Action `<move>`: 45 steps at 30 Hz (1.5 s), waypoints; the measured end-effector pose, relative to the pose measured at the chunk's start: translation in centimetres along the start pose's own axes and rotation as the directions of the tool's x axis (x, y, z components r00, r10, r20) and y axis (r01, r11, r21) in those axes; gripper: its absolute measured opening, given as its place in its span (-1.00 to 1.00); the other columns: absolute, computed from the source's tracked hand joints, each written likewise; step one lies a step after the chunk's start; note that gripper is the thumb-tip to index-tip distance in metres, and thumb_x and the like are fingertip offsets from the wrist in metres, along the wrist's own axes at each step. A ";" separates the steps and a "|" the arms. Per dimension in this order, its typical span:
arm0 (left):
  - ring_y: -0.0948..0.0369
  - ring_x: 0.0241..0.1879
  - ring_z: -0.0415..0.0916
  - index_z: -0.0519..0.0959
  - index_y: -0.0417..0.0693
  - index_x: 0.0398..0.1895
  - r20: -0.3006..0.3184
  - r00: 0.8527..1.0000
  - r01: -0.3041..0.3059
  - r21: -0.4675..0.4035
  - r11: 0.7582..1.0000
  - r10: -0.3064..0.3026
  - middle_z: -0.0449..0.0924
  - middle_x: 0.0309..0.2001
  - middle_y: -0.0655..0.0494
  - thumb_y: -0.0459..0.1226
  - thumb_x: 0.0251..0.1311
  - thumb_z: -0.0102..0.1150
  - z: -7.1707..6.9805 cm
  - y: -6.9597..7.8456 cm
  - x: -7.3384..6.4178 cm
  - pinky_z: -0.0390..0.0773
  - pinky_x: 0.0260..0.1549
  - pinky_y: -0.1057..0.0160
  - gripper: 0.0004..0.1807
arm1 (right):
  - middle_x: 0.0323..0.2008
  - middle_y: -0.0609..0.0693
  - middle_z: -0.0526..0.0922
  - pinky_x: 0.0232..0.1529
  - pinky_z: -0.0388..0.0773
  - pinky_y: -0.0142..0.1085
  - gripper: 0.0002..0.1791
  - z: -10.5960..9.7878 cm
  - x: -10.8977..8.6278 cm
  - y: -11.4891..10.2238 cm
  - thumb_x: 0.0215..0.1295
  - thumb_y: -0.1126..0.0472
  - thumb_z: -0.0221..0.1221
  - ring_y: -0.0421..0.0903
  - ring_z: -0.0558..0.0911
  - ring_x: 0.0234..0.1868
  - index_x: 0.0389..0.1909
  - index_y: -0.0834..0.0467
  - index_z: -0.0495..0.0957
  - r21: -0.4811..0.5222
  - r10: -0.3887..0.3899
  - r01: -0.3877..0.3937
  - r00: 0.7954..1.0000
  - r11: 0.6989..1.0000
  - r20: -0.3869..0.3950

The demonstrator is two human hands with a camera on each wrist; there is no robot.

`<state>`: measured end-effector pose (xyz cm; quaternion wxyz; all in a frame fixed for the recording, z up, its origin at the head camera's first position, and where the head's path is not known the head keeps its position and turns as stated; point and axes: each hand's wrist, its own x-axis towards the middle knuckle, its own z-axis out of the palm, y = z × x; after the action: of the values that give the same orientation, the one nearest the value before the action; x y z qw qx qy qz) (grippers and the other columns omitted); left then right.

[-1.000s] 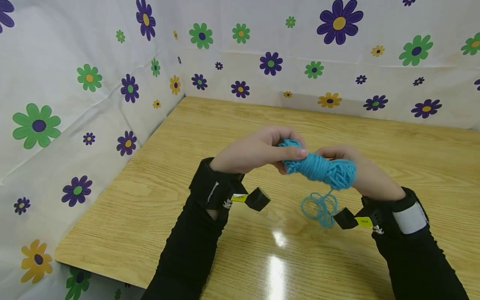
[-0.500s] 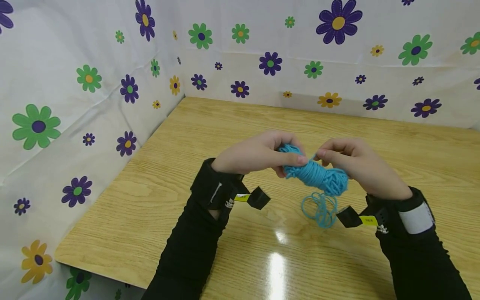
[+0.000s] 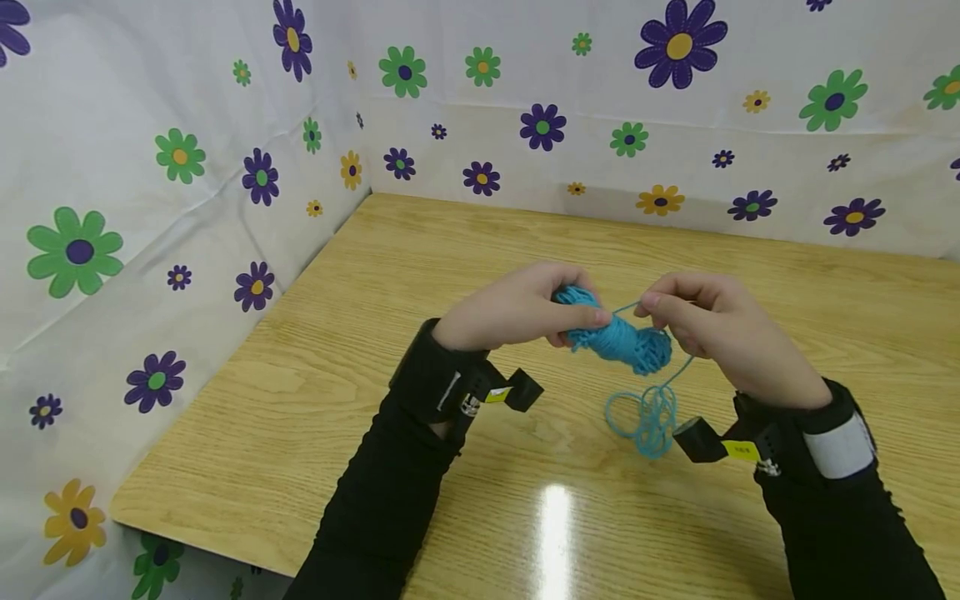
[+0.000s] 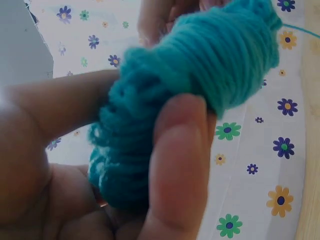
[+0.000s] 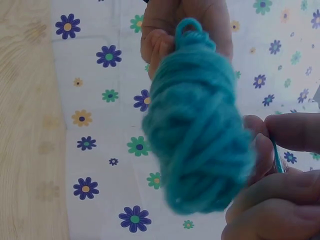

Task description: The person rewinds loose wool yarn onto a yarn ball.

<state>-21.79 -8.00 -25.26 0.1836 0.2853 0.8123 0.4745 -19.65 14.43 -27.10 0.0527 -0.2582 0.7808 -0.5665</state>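
With left hand [image 3: 525, 308] curled round yarn bundle [image 3: 619, 342] and right hand [image 3: 708, 321] pinching its strand [image 3: 627, 307], seems arranged to anchor one and tension the other.

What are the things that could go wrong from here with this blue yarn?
The loose loops on the table might tangle, since they lie crossed over each other. The yarn bundle could twist or slip, as the left hand grips it near one end. If the right hand pulls hard on the thin strand, the windings may loosen.
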 end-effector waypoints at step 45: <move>0.17 -0.44 0.44 0.46 -0.32 -0.15 -0.368 0.928 -0.209 -0.364 0.908 0.067 0.44 -0.43 0.01 -0.33 0.29 0.03 0.2 0.6 0.0 0.58 -0.33 0.25 -0.81 | -0.38 0.09 0.59 -0.41 0.39 -0.20 -0.73 2.5 0.6 0.2 0.41 0.20 -0.03 -0.02 0.43 -0.40 -0.17 0.25 0.60 -0.198 0.015 0.017 0.987 0.980 0.159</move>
<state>-21.51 -7.68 -24.84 0.0568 0.2115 0.6960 0.6838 -19.25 12.04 -28.05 0.0890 -0.3072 0.8266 -0.4630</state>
